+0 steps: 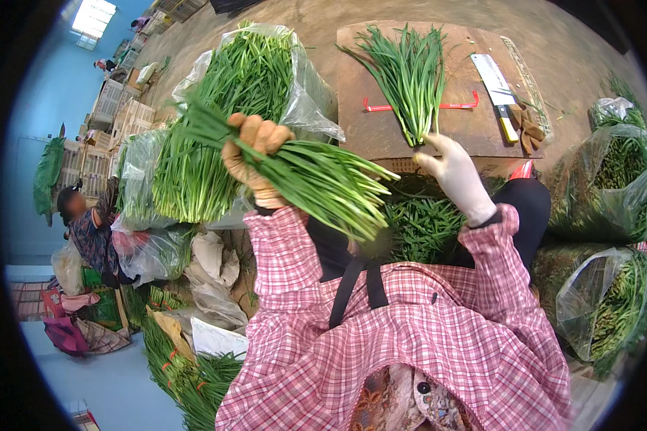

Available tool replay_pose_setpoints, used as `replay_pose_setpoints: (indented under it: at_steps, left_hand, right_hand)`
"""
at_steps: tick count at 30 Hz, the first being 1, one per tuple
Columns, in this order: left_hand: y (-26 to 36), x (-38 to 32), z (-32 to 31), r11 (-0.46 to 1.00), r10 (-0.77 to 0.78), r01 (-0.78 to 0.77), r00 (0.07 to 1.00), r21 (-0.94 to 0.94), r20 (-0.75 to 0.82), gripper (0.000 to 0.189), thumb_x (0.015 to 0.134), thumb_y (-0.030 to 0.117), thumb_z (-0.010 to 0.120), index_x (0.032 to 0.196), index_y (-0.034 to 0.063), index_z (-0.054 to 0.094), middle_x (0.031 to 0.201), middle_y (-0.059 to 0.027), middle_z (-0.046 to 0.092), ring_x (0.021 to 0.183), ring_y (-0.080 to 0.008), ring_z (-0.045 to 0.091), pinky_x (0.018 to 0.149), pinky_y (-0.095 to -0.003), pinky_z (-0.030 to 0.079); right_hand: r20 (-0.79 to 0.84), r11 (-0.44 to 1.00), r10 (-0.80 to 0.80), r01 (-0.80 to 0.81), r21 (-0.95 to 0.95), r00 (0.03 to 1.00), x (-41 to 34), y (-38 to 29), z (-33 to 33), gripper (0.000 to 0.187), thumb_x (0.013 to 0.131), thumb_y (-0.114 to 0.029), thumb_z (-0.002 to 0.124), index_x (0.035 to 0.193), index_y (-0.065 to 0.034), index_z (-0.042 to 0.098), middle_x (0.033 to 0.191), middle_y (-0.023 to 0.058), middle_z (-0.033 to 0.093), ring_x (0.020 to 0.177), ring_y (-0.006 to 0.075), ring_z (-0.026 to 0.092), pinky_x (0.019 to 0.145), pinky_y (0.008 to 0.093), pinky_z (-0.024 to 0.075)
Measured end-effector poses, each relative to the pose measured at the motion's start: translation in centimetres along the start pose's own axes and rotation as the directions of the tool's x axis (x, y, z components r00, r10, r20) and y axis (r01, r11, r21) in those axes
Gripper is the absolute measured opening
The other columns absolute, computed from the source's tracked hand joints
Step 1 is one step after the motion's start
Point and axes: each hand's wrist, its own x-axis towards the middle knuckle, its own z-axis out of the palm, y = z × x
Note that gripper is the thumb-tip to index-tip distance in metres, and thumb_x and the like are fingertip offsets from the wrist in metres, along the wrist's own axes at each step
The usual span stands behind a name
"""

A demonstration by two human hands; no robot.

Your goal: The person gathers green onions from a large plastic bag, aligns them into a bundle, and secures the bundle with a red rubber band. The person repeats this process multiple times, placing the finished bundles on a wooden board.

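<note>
My left hand (256,153), in an orange-tan glove, grips a loose bunch of green leafy stalks, likely garlic chives (323,183), with the pale cut ends pointing right. A second bunch of chives (410,81) lies on a brown board (361,134), leaves pointing away from me. Beneath that bunch runs a red tie strip (458,106) with both ends bent up. My right hand (458,172), in a white glove, is at the bunch's cut ends with thumb and fingers apart; whether it touches them I cannot tell.
A cleaver (493,86) with a yellow-and-black handle lies on the board beside a brown glove (527,129). Chives fill a plastic bag (307,97) at left; more bagged greens (620,178) stand at right. Tied bunches (178,366) lie lower left. Another person (89,231) sits far left.
</note>
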Motion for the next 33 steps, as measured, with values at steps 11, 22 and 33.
replay_pose_setpoints:
  at_steps: [11,22,33]
  left_hand:
    - [-5.5,1.0,-2.4,0.788,0.349,0.083,0.756,0.61,-0.553,0.017,0.09,0.011,0.064,0.107,0.0088,0.06,0.078,0.0001,0.059,0.061,-0.0127,0.058,0.06,-0.0351,0.05]
    - [-5.8,2.6,-4.3,0.827,0.02,0.305,0.824,0.472,-0.567,0.029,0.094,0.026,0.071,0.101,-0.002,0.066,0.09,-0.0102,0.071,0.07,-0.0207,0.068,0.066,-0.0341,0.059]
    - [-9.2,-10.1,-6.2,0.724,-0.359,0.661,0.605,0.197,-0.711,0.05,0.095,0.05,0.063,0.126,0.0107,0.06,0.105,-0.0019,0.065,0.1,-0.0196,0.062,0.095,-0.0477,0.045]
  right_hand:
    - [0.632,0.371,-0.151,-0.549,0.749,0.76,-0.4,-4.2,4.4,0.081,0.088,-0.055,0.071,0.146,-0.0059,0.043,0.133,0.0083,0.06,0.117,0.0213,0.062,0.097,0.0392,0.0509]
    - [0.761,0.195,0.114,-0.765,0.614,0.639,0.4,-6.3,2.5,0.026,0.094,-0.019,0.065,0.109,0.0017,0.061,0.074,0.003,0.06,0.054,0.01,0.049,0.05,0.0256,0.0389]
    - [0.544,0.552,0.379,-0.655,0.516,0.748,4.3,-5.4,1.0,0.017,0.093,-0.018,0.062,0.097,-0.0017,0.061,0.074,0.0054,0.063,0.056,0.0142,0.061,0.049,0.0296,0.0522]
